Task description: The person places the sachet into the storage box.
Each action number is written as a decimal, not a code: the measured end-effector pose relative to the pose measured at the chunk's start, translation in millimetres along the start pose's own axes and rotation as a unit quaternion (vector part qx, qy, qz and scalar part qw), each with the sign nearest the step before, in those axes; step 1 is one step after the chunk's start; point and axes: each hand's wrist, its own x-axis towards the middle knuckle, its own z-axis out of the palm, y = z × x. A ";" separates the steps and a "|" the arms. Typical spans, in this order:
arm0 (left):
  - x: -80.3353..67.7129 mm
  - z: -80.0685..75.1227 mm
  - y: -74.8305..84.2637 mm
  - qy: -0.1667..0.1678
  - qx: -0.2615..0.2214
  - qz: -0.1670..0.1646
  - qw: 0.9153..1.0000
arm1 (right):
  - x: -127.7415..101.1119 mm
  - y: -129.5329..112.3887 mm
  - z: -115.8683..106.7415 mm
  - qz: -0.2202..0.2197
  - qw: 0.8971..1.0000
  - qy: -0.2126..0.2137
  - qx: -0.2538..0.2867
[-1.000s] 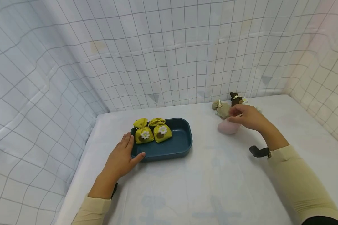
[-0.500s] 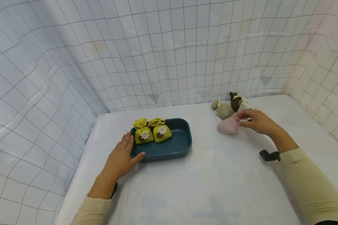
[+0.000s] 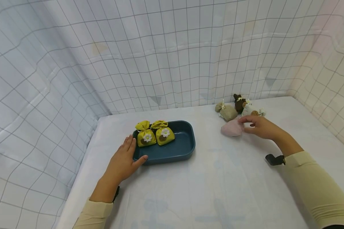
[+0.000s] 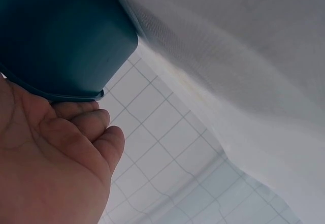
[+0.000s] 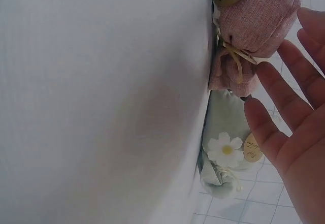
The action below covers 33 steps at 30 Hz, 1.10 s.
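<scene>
My left hand [image 3: 121,162] rests with straight fingers on the left end of a dark teal tray [image 3: 172,155]; in the left wrist view the fingertips are at the tray's rim [image 4: 76,98]. Two yellow drawstring pouches [image 3: 141,134] with white flowers sit inside the tray's left half. On the right, my right hand [image 3: 262,128] is beside a pink drawstring pouch [image 3: 231,128] lying on the table. Its fingers are spread at the pouch's tied neck. The right wrist view shows the pink pouch [image 5: 264,18] with a round tag, fingertips close along its edge.
Behind the pink pouch lie a beige pouch [image 3: 229,112], a dark brown pouch [image 3: 239,104] and a pale pouch [image 3: 248,110] with a flower and round tag. White cloth covers the table [image 3: 189,194]. Checked curtains [image 3: 172,63] stand around the back and sides.
My right hand has moved right, from over the pink pouch to its neck, and its thumb and fingers have spread apart. The left hand and tray have stayed put.
</scene>
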 end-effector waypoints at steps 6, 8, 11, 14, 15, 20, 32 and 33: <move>0.7 1.3 -0.6 0.002 -0.002 0.000 1.000 | -0.8 2.4 0.1 -0.019 1.000 -0.020 0.015; 0.8 1.7 -0.5 -0.001 -0.006 -0.002 1.000 | -0.4 2.8 1.1 -0.028 0.999 -0.027 0.016; 0.5 2.5 -0.5 -0.006 -0.011 -0.005 1.000 | 0.7 2.7 2.9 -0.033 0.999 -0.036 0.014; -0.1 2.8 -0.3 -0.005 -0.013 -0.004 1.000 | 1.5 1.7 4.0 -0.032 0.999 -0.041 0.006; -0.1 2.7 -0.2 -0.003 -0.013 -0.004 1.000 | 1.5 1.1 4.0 -0.030 0.999 -0.042 0.003; -0.3 2.2 0.6 0.000 -0.011 -0.003 1.000 | 0.7 -1.1 4.1 -0.015 0.999 -0.050 0.000; -0.8 -1.0 1.7 -0.006 -0.006 -0.008 1.000 | 9.7 0.7 14.6 -0.007 0.998 -0.038 -0.052; -0.8 -1.3 2.0 -0.007 -0.006 -0.008 1.000 | 10.4 -0.3 15.2 -0.008 0.998 -0.036 -0.054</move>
